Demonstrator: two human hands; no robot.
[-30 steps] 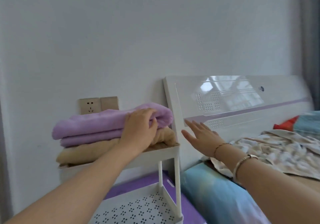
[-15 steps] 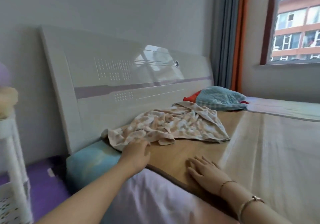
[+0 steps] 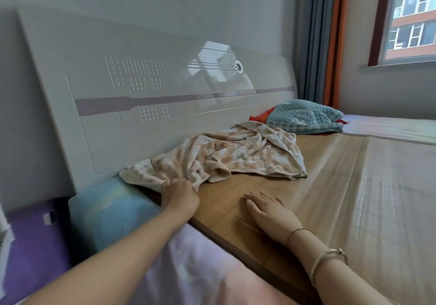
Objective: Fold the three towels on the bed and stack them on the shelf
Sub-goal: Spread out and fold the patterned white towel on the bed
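Observation:
A crumpled peach-and-white patterned towel (image 3: 226, 157) lies unfolded on the bed's tan mat (image 3: 335, 186), close to the white headboard (image 3: 151, 97). My left hand (image 3: 179, 195) grips the towel's near left edge, fingers curled into the cloth. My right hand (image 3: 271, 211) rests flat on the mat to the right of it, fingers straight, holding nothing. The shelf and the folded towels are out of view.
A teal quilted pillow (image 3: 304, 117) over something red sits further along the headboard. A blue pillow (image 3: 111, 212) lies at the bed's near corner, above a purple surface (image 3: 33, 252). Curtains (image 3: 320, 38) and a window (image 3: 410, 16) stand at the far right.
My view swung from the shelf with the purple and tan folded towels to the bed. My left hand left the purple towel and took hold of the patterned towel; my right hand settled on the mat.

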